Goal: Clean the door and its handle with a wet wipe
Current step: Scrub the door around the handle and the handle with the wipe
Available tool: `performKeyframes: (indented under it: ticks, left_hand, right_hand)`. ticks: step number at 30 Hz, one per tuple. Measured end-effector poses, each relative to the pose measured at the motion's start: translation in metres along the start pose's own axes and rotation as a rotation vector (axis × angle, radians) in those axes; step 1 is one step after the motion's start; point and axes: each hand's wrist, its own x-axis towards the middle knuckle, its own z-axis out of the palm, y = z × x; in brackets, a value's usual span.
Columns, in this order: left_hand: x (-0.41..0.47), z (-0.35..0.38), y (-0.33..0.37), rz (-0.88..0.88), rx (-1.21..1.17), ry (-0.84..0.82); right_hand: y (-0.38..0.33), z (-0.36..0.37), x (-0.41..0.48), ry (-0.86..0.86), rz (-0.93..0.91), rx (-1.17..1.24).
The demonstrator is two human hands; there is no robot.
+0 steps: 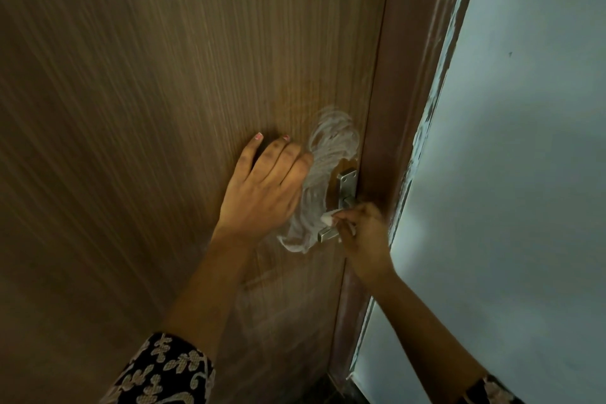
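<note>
A brown wood-grain door [164,75] fills the left of the view. Its silver lever handle [331,233] and back plate [347,184] sit near the door's right edge. White smeared streaks [324,154] curve across the door just left of the handle. My left hand [265,190] lies flat against the door beside the streaks, fingers spread. My right hand [364,236] is closed on a small white wet wipe [328,218] and presses it onto the lever, hiding the lever's middle part.
A darker brown door frame [403,108] runs along the door's right edge. A pale wall [524,174] with chipped paint along the frame takes up the right. Dark floor [328,390] shows at the bottom.
</note>
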Motion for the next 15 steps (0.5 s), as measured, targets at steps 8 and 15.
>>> performKeyframes:
  ticks: [8, 15]
  left_hand:
    - [-0.001, 0.0, 0.001, 0.01, 0.008, -0.006]
    - [-0.002, 0.001, 0.0, 0.026, 0.005, -0.005]
  right_hand:
    - [0.023, 0.013, -0.032, -0.092, -0.01, 0.446]
    - [0.048, 0.018, -0.014, 0.28, 0.482, 0.556]
